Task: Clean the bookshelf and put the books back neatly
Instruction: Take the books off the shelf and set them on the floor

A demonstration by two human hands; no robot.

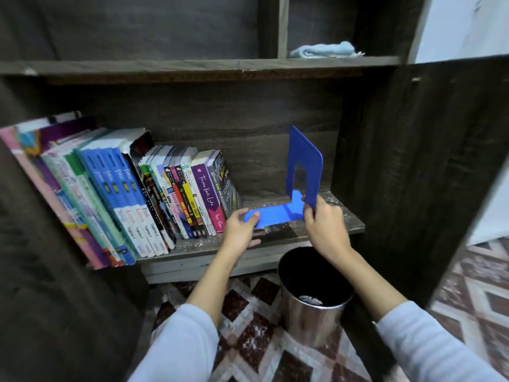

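A row of books (154,194) stands on the lower shelf (278,235) of the dark wooden bookshelf, leaning left. To their right a blue bookend (304,164) stands on the shelf, its flat tongue pointing toward the books. My left hand (241,228) pinches the end of that tongue, thumb on top. My right hand (323,220) grips the lower front corner of the bookend's upright plate. A light blue cloth (325,50) lies folded on the upper shelf at the right.
A shiny metal bin (314,293) with a dark inside stands on the patterned floor right below the shelf edge, between my arms. The cabinet's open door (429,166) stands at the right. The upper left compartment (132,31) holds nothing.
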